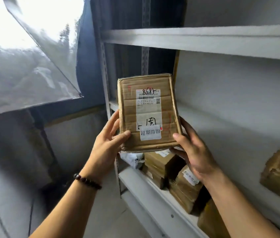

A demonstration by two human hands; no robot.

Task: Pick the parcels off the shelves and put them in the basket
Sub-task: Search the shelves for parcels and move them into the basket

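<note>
Grey metal shelving (204, 40) beside window (15, 48); left hand (106, 145), right hand (194, 152) grip cardboard parcel (148, 112).

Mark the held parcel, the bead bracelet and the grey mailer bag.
held parcel (148, 115), head view, on its white shipping label.
bead bracelet (87, 181), head view, on a middle bead.
grey mailer bag (132, 159), head view, on its crumpled front.

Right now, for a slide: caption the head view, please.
A labelled parcel held by the left hand and right hand before shelves of more parcels.
</note>
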